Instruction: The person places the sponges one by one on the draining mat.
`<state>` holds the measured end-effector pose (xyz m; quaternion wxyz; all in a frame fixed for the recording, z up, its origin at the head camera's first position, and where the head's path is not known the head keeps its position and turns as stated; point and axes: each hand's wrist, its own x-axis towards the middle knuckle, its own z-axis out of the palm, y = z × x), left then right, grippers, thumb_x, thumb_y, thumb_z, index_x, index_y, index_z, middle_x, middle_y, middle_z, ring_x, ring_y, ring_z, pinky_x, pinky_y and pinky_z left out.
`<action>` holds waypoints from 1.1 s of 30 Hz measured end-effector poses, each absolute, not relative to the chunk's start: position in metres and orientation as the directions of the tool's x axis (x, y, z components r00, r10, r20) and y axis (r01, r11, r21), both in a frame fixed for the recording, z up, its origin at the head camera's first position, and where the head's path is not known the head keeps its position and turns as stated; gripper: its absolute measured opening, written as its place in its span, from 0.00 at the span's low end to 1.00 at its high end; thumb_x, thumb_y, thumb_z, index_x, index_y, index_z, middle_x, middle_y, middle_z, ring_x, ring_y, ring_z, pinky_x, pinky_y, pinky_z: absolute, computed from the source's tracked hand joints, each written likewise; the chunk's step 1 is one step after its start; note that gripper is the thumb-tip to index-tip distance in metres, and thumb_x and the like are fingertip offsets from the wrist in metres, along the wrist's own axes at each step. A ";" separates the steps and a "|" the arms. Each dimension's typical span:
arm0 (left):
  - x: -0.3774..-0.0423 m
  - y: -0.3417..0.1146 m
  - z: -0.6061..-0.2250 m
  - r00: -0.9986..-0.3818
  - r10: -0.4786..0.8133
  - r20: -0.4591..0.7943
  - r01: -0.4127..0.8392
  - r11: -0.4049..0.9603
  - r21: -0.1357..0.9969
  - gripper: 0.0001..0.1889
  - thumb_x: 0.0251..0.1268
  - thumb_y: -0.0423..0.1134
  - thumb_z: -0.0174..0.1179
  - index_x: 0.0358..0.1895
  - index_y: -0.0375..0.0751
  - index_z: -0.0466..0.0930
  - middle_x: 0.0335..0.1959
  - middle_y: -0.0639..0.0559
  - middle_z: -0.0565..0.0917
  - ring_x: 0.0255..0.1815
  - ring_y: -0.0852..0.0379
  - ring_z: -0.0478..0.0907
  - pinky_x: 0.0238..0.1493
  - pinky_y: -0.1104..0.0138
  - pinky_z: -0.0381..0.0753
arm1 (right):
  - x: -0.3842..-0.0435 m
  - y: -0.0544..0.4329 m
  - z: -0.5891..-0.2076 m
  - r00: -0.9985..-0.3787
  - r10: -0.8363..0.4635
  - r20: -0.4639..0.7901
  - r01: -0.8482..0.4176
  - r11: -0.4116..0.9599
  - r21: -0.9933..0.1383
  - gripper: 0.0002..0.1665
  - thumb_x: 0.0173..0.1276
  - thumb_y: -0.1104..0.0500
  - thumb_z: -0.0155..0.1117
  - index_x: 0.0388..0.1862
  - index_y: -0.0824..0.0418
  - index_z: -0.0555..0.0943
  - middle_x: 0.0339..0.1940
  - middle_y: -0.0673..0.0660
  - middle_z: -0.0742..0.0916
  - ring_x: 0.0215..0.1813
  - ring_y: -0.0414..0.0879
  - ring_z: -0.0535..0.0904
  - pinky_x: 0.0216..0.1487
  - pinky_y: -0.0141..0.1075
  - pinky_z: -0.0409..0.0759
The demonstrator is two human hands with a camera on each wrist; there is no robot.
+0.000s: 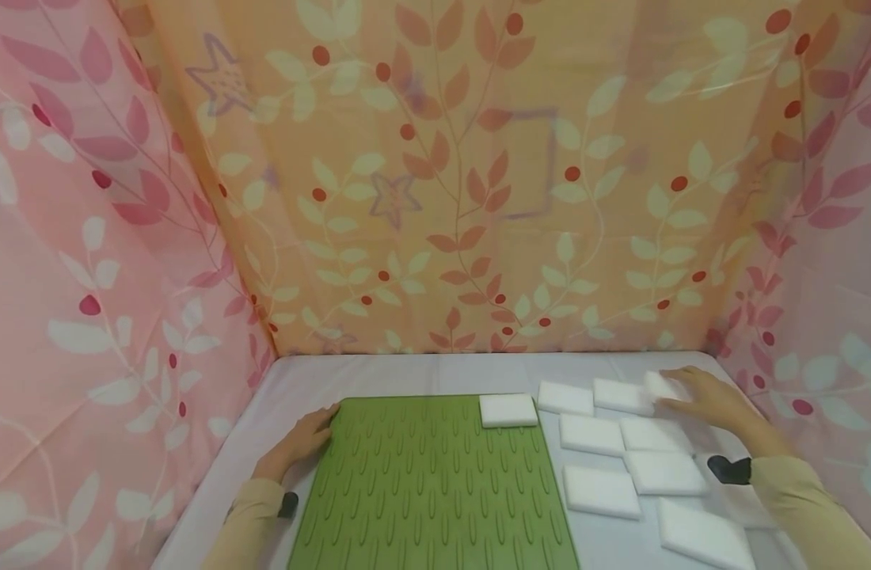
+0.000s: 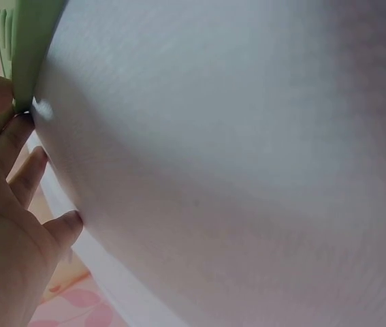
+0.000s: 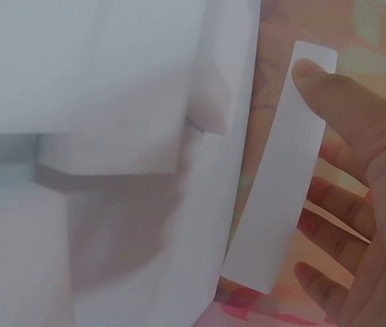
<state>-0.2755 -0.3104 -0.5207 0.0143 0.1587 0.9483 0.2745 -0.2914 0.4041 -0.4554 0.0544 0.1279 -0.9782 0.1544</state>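
Floral fabric drapes, an orange one [image 1: 435,170] at the back and pink ones [image 1: 108,253] at the sides, stand around a white-covered surface [image 1: 407,372]. On it, left of the sponges, lies a rectangular green mat [image 1: 435,475] with rows of raised, elongated ridges; its near end runs out of the head view. 2 beige sleeves [image 1: 806,514] reach in from the lower left and lower right.

The left hand [image 1: 296,443] is at the mat's far left corner, its fingers extended and relaxed, fingertips touching the edge. The right hand [image 1: 713,402], at the far right of the surface, pinches 1 white sponge [image 3: 281,163] between its thumb on 1 side and its fingers on the other; the right wrist view shows that sponge edge-on and tilted.

Another white sponge, the mat sponge [image 1: 508,411], lies flat at the mat's far right corner. To the right of the mat, 7 loose sponges [image 1: 602,492] lie flat in uneven rows, some close together; a further pale shape beside the right sleeve is too hidden to tell.

Smallest are 2 dark wrist pieces [image 1: 729,470], 1 at each cuff.
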 end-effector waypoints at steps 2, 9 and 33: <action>-0.276 -0.311 -0.520 -0.952 0.303 0.051 0.283 0.801 0.528 0.28 0.62 0.30 0.45 0.67 0.27 0.57 0.64 0.26 0.64 0.65 0.27 0.56 0.64 0.38 0.52 | -0.294 0.401 -0.455 -0.956 -0.247 0.160 -0.284 0.914 -0.289 0.43 0.53 0.39 0.66 0.59 0.67 0.73 0.53 0.72 0.76 0.55 0.67 0.69 0.54 0.66 0.66; -0.276 -0.313 -0.521 -0.943 0.322 0.081 0.315 0.795 0.518 0.28 0.62 0.29 0.45 0.66 0.25 0.58 0.63 0.25 0.65 0.65 0.26 0.57 0.64 0.39 0.55 | -0.300 0.390 -0.455 -0.938 -0.284 0.200 -0.333 0.899 -0.283 0.41 0.53 0.41 0.68 0.58 0.67 0.74 0.51 0.71 0.77 0.53 0.67 0.71 0.51 0.64 0.68; -0.275 -0.311 -0.521 -0.943 0.317 0.099 0.321 0.791 0.521 0.28 0.61 0.30 0.47 0.66 0.26 0.59 0.62 0.25 0.66 0.64 0.26 0.59 0.63 0.39 0.55 | -0.299 0.329 -0.449 -0.882 -0.378 0.282 -0.450 0.853 -0.265 0.37 0.52 0.42 0.69 0.56 0.61 0.77 0.51 0.64 0.80 0.53 0.62 0.74 0.47 0.60 0.72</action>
